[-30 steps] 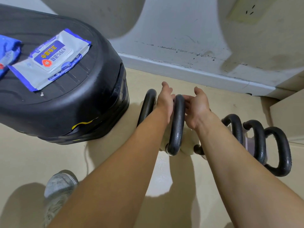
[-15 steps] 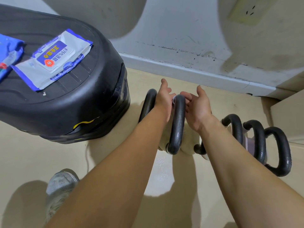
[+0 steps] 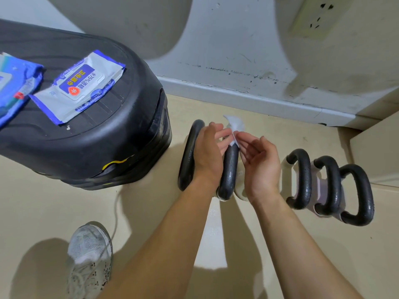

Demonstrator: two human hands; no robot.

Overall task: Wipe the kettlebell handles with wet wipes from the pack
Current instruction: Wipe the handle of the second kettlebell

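Both hands at the top of the second kettlebell handle [image 3: 229, 169]. Left hand [image 3: 208, 156] and right hand [image 3: 259, 167] each pinch the white wet wipe [image 3: 235, 128] between fingertips, just above the handle. Wipes pack [image 3: 79, 86] well left, on the black case [image 3: 97, 134].

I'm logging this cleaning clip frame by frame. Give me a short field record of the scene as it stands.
setting: floor by a wall
left hand: beside the second handle, fingers at the wipe
right hand: fingertips pinching the wipe
wipe: white, at the top of the second handle
kettlebell handles: five black loops in a row
wipes pack: lying on the black case, flap closed
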